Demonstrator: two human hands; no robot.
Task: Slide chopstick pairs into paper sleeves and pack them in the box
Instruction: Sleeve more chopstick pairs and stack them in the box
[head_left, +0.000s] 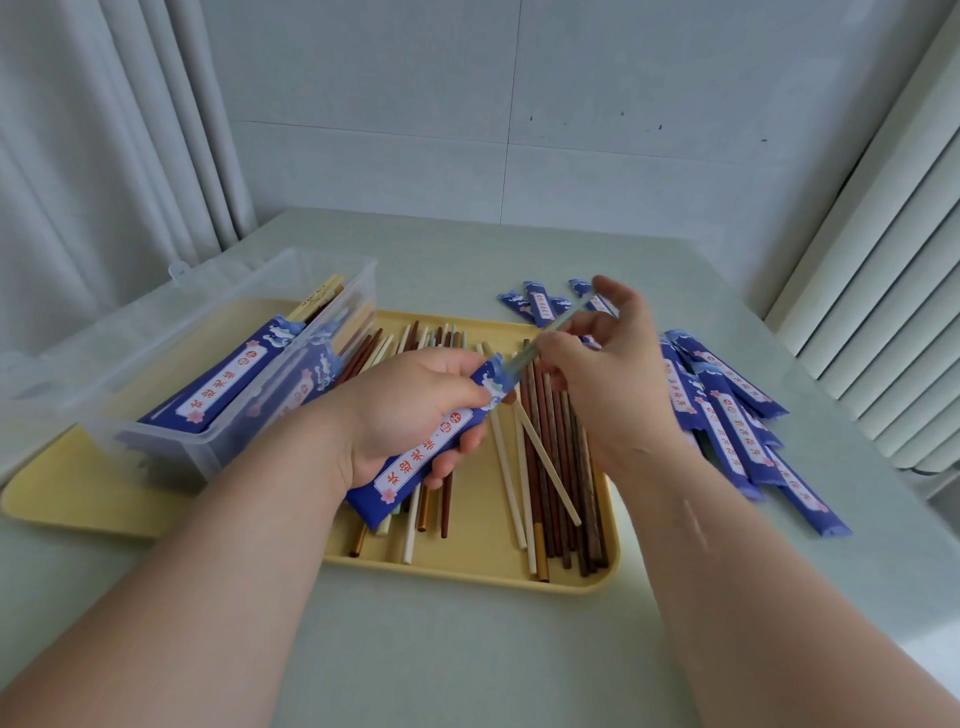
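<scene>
My left hand (410, 410) grips a blue paper sleeve (415, 457) with a white label, held slanted above the yellow tray (467, 566). My right hand (608, 358) pinches a pale green chopstick pair (540, 338) whose lower end sits in the sleeve's open mouth. Loose chopsticks (550, 467) in brown, cream and gold lie across the tray below both hands. A clear plastic box (218, 364) at the left holds several sleeved pairs, their ends pointing toward the far side.
Empty blue sleeves (727, 415) lie piled on the table to the right of the tray, and a few more sleeves (540, 304) lie behind my right hand. A curtain hangs at the far left and a white radiator (893, 260) stands at the right.
</scene>
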